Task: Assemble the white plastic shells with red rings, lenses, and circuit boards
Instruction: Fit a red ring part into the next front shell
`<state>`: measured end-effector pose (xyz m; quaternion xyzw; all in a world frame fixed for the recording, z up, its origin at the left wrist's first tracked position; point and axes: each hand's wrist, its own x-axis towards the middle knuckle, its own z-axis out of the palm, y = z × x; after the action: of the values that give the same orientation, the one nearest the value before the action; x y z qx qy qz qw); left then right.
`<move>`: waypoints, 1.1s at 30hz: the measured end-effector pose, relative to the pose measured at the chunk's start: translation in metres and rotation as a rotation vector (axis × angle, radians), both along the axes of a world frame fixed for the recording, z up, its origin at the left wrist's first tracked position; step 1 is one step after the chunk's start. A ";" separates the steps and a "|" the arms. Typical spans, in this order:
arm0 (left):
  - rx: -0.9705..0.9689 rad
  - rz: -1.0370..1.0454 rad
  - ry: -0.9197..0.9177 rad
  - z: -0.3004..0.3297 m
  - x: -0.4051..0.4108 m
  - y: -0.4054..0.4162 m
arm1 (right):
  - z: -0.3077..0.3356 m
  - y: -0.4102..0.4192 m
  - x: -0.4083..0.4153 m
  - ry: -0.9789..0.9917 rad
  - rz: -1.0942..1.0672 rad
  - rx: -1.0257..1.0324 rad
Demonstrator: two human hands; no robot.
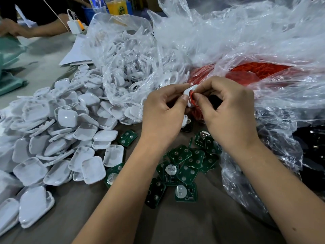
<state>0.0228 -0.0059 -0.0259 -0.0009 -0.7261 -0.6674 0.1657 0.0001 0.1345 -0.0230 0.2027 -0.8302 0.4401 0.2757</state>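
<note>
Above the table (pixel 175 222), the left hand (pixel 163 110) pinches a white shell (pixel 189 92) while the right hand (pixel 228 106) fingers pinch a red ring (pixel 193 97) against it. Seating it likely needs even pressure around the rim, ring kept flat.

**Legible markings: none confirmed**

No text, number or brand can be read anywhere. The orange cup (pixel 118 6) at the far edge, behind the clear bag of white shells (pixel 123 64), bears a green frog-like cartoon face without readable lettering. The blue package (pixel 96 2) beside the cup carries print too blurred to read.
</note>
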 end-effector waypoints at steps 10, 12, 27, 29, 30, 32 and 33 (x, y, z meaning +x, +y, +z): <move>-0.119 0.040 0.054 -0.001 0.000 0.002 | 0.001 0.000 0.001 0.081 -0.059 0.063; -0.128 0.057 0.054 -0.001 0.000 0.003 | 0.001 0.000 0.001 0.086 -0.060 0.077; -0.036 0.031 0.012 -0.007 -0.003 0.002 | 0.000 -0.002 0.001 0.057 -0.053 0.079; -0.004 0.017 0.002 -0.007 -0.003 0.003 | -0.001 -0.003 0.002 0.055 -0.062 0.083; 0.005 0.019 -0.001 -0.007 -0.003 0.003 | -0.001 -0.004 0.001 0.051 -0.068 0.083; 0.024 0.029 -0.003 -0.007 -0.003 0.004 | -0.001 -0.006 0.001 0.035 -0.081 0.079; 0.034 0.037 -0.005 -0.008 -0.003 0.004 | -0.001 -0.007 0.000 0.020 -0.085 0.079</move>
<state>0.0202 -0.0014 -0.0336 0.0172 -0.7149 -0.6764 0.1764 0.0004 0.1272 -0.0244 0.1824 -0.8519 0.3929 0.2944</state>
